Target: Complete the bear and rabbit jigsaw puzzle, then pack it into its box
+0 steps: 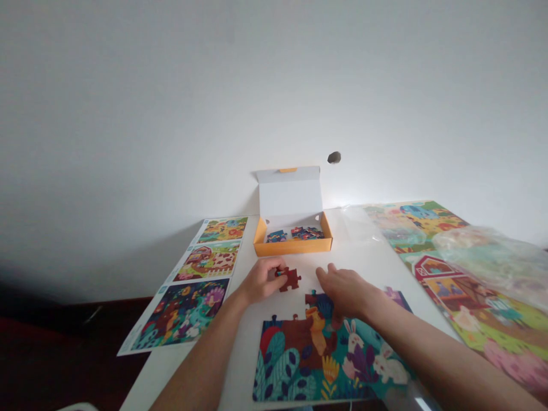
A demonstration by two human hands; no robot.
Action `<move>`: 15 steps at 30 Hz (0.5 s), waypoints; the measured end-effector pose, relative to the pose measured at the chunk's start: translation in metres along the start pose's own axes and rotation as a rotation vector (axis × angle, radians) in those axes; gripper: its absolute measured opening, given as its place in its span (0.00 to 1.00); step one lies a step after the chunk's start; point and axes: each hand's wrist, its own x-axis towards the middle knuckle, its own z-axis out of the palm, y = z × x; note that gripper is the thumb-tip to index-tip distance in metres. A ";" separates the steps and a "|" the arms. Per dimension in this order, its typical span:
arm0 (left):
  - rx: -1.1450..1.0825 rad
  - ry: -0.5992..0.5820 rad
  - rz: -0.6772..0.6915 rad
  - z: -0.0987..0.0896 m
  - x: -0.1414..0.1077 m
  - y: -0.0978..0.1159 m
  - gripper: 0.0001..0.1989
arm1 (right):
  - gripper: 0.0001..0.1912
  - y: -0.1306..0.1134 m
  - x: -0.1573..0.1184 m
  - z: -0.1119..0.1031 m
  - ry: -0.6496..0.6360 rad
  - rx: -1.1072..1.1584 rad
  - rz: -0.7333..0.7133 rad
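A reddish-brown jigsaw piece (291,279) is pinched between the thumb and fingers of my left hand (264,279), just above the white table. My right hand (346,291) reaches over the upper edge of a partly joined jigsaw puzzle (282,365), fingers stretched out and apart, with no piece visible in it. The puzzle shows white rabbits, leaves and an orange-and-brown animal. Its upper edge is stepped, with knobs sticking up at the left. My right hand and forearm hide part of its upper right.
An open yellow box (293,246) with loose jigsaw pieces (307,233) stands against the wall. A picture sheet (205,262) with three scenes lies at left. At right, a farm puzzle (483,302) and an animal puzzle (428,217) lie partly under clear plastic bags (492,257).
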 end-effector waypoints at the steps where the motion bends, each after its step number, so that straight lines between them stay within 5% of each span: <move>1: 0.037 0.051 0.004 0.000 0.000 0.000 0.08 | 0.43 -0.004 0.002 0.001 0.012 -0.004 -0.010; 7: 0.265 0.334 -0.029 -0.003 0.002 -0.012 0.10 | 0.31 -0.015 0.040 0.011 0.181 0.167 -0.072; 15: 0.298 0.244 -0.075 -0.001 0.002 -0.021 0.08 | 0.30 -0.006 0.053 0.032 0.357 0.299 -0.120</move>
